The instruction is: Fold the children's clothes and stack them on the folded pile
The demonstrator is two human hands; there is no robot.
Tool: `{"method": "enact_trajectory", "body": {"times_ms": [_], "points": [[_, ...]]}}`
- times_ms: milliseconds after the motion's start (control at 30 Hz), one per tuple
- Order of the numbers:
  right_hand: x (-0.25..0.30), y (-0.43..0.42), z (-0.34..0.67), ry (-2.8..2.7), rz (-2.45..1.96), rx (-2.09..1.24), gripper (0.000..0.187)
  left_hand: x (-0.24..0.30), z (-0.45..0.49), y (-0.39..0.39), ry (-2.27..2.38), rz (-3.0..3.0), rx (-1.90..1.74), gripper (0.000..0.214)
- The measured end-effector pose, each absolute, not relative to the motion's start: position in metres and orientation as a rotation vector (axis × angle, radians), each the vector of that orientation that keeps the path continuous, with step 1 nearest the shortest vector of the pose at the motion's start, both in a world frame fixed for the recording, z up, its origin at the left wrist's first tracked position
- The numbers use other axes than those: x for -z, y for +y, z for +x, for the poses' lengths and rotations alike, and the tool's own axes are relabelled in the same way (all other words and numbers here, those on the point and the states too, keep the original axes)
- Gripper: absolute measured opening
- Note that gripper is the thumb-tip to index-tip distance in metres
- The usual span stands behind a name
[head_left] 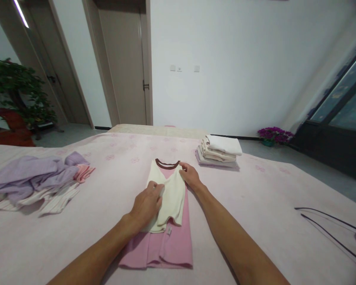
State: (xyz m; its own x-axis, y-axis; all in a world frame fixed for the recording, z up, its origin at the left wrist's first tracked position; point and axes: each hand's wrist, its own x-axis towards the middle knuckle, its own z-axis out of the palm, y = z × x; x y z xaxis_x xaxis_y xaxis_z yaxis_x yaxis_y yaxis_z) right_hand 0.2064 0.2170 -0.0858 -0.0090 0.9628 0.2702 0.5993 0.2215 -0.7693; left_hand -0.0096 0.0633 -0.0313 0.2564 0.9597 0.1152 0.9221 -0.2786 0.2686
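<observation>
A pink and cream shirt (169,206) with a dark brown collar lies partly folded on the pink bedspread (255,198) in front of me. My left hand (146,206) rests on the cream sleeve folded over the shirt's left side, fingers curled and pinching the fabric. My right hand (190,174) grips the shirt's right shoulder near the collar, fingers closed on the cloth.
A stack of folded clothes (219,152) sits beyond the shirt to the right. A heap of unfolded purple, pink and striped garments (38,178) lies at the left. A black cable (332,227) crosses the bed at right. A potted plant (14,91) stands at far left.
</observation>
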Motion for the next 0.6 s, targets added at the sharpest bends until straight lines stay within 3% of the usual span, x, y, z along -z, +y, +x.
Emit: {"method": "enact_trajectory", "body": {"times_ms": [233, 433, 500, 600], "points": [[0.077, 0.204, 0.205, -1.730, -1.520, -0.533, 0.051, 0.032, -0.013, 0.059, 1.762, 2.374, -0.327, 0.035], [0.066, 0.176, 0.211, -1.616, -1.605, -0.615, 0.063, 0.040, -0.011, 0.056, 1.832, 2.511, -0.339, 0.027], [0.060, 0.156, 0.212, -1.661, -1.584, -0.531, 0.055, 0.040, -0.009, 0.055, 1.848, 2.539, -0.322, 0.026], [0.047, 0.112, 0.208, -1.876, -1.399, -0.525, 0.028, 0.038, -0.006, 0.054, 1.879, 2.543, -0.291, 0.026]]}}
